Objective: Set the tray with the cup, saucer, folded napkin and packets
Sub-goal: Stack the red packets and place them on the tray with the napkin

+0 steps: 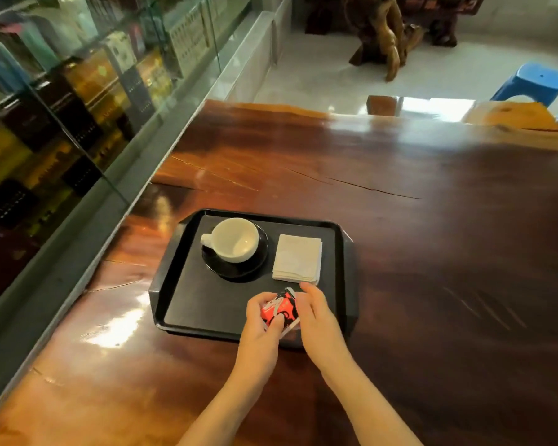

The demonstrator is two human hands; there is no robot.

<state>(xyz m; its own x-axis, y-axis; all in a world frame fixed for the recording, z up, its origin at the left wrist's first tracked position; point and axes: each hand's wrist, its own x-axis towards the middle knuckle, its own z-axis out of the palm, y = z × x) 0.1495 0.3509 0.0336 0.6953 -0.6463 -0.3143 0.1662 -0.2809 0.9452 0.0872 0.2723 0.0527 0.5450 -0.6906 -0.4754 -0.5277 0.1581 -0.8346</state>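
Nothing written can be read in this view. The red and white packet (pixel 279 312), at about 5 o'clock on the tray (pixel 169 255), carries white and dark print, but it is blurred and partly covered (no brand can be made out). The boxes (pixel 190 40) in the glass cabinet (pixel 78 123), toward 10 o'clock from the tray, show printed panels and rows of marks, all too smeared to read.

Red packets (pixel 279 309), perhaps two, over tray (pixel 207 297).

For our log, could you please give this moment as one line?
cup on saucer | napkin on tray | left hand grips packets | right hand touching
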